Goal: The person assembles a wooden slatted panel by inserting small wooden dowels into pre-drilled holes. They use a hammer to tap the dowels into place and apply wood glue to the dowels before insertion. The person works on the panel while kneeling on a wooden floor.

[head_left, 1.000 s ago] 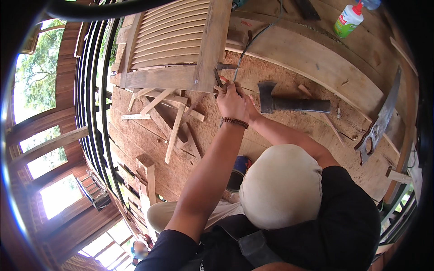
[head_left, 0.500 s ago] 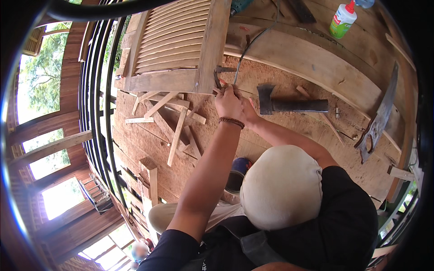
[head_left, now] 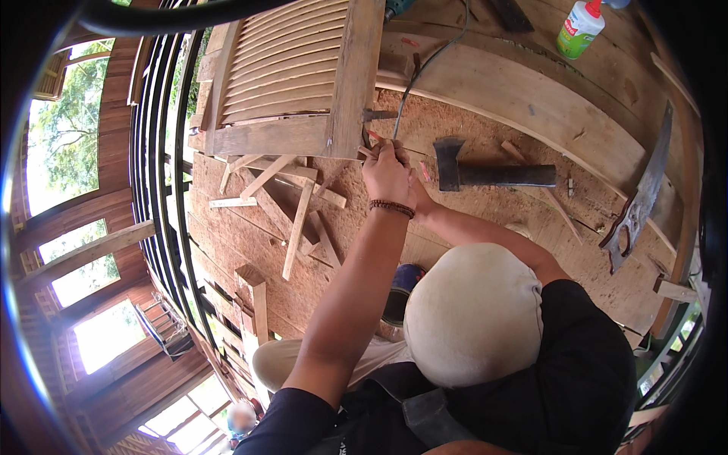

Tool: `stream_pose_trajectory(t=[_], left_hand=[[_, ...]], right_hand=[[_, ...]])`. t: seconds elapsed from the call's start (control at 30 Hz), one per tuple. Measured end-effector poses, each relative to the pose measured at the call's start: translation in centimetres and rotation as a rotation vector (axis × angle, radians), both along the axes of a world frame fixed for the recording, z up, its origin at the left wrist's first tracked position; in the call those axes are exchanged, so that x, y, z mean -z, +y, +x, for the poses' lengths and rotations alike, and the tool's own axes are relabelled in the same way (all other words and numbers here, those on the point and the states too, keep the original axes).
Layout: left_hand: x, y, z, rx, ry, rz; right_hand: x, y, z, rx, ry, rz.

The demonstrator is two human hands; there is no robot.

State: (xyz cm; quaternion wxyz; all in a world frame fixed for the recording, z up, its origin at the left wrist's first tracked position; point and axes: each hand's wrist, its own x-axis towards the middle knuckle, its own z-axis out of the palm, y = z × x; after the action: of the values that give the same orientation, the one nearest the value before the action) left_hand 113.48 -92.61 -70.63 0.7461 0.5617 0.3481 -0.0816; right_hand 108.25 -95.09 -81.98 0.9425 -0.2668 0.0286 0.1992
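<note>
A louvered wooden shutter (head_left: 292, 72) lies at the top, its slats set in a broad frame. At its lower right corner my left hand (head_left: 387, 178), with a beaded bracelet on the wrist, is closed around what looks like a small piece of wood (head_left: 366, 152). My right hand (head_left: 419, 199) sits close against it from the right; its fingers are mostly hidden behind the left hand. Just beyond the fingertips is a small red thing (head_left: 374, 136), too small to name. A dark tool (head_left: 379, 115), partly hidden by the frame, lies beside the shutter.
Right of my hands lies a hatchet (head_left: 497, 176), with a handsaw (head_left: 641, 189) farther right. Wood offcuts (head_left: 299, 227) are scattered to the left. A dark can (head_left: 402, 292) stands near my knee. A glue bottle (head_left: 581, 30) and a long board (head_left: 523, 106) are at the far right.
Both hands stay together at the shutter's corner, with only a slight shift of the fingers. The whole view has moved a little.
</note>
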Motion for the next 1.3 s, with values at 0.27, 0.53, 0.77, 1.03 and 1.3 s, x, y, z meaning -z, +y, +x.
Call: stream_pose_trajectory(t=[0.27, 0.53, 0.77, 1.03, 1.3], left_hand=[[0.3, 0.0, 0.0, 0.018, -0.042, 0.045], [-0.1, 1.1, -0.4, 0.068, -0.041, 0.142], [-0.4, -0.9, 0.4, -0.007, 0.002, 0.056], [0.4, -1.5, 0.5, -0.017, -0.003, 0.059], [1.1, -1.4, 0.3, -0.009, -0.058, 0.080]], right_hand=[[2.0, 1.2, -0.9, -0.083, -0.019, -0.261], [2.1, 1.0, -6.5, 0.019, -0.181, -0.906], [0.6, -0.3, -1.3, -0.026, -0.075, -0.113], [3.1, 0.8, -0.5, -0.002, -0.092, -0.242], [6.3, 3.6, -1.2, -0.040, -0.031, -0.118]])
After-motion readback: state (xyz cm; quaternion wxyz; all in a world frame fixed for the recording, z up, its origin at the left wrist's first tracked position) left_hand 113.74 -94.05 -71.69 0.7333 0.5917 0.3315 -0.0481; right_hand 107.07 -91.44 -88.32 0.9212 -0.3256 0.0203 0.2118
